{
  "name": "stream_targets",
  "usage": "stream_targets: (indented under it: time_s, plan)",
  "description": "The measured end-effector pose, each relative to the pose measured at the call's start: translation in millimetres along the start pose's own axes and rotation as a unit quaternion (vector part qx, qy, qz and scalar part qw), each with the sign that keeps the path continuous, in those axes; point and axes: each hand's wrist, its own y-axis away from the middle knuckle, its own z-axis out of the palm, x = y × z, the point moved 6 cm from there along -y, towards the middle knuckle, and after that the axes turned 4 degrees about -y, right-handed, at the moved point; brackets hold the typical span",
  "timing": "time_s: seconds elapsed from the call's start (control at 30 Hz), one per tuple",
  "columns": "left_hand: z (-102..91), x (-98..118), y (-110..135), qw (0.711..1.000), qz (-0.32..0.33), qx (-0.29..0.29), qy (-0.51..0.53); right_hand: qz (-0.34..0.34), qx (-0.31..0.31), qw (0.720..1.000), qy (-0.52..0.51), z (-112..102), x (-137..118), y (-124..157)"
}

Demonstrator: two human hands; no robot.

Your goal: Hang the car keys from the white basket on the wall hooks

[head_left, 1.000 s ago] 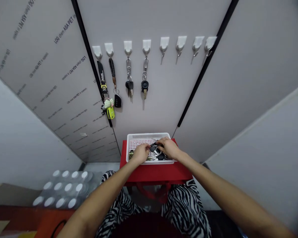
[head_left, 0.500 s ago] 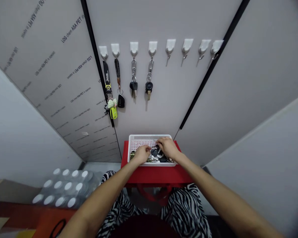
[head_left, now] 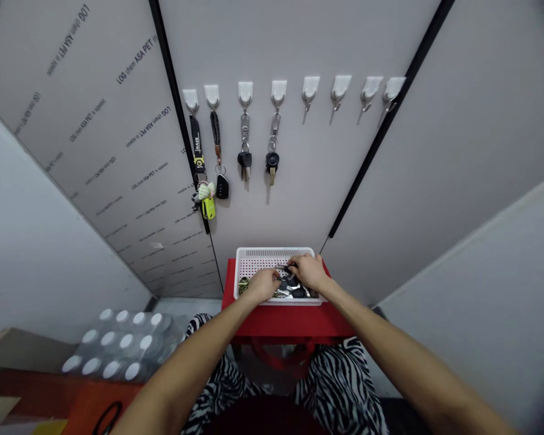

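A white plastic basket (head_left: 254, 252) with a perforated floor holds a pile of keys (head_left: 298, 292), several with dark heads. My left hand (head_left: 263, 285) reaches into its middle, thumb and fingers pinched together at the pile's left side. On the right, my right hand (head_left: 309, 270) bends over the basket with its fingers closed on keys near the far side of the pile. The fingers partly cover what each hand grips, so the exact pieces are hard to make out. Brass-coloured metal pieces (head_left: 243, 285) lie at the basket's left end.
The basket stands on a red stool (head_left: 294, 320) between my knees. On the panel ahead is a row of white hooks (head_left: 278, 90); the left ones carry key sets (head_left: 245, 158), including a yellow-green key fob (head_left: 208, 208). Capped bottles (head_left: 126, 341) stand at lower left.
Both hands have shifted slightly to the right within the basket, and the right fingers have drawn in lower over the keys. The hanging key sets stay on their hooks.
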Motion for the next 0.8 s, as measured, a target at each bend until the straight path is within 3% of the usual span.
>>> stream_targets:
  time_s: [0.2,0.37,0.53,0.8]
  plan:
    - [-1.5,0.9,-1.7,0.998,-0.047,-0.016,-0.033,0.025,0.031,0.999,-0.029,-15.6,13.8,-3.9]
    - [0.1,-1.3,-5.2,0.998,-0.045,-0.013,-0.04,-0.059,-0.01,0.998,-0.017,-21.7,10.0,5.6]
    - [-3.9,-2.3,-6.9,0.999,-0.024,0.031,-0.014,-0.126,-0.056,0.99,0.023,-18.7,3.3,20.7]
    - [-29.1,1.6,-7.6,0.988,0.046,0.078,0.125,-0.126,-0.014,0.992,-0.017,-12.0,-13.8,19.9]
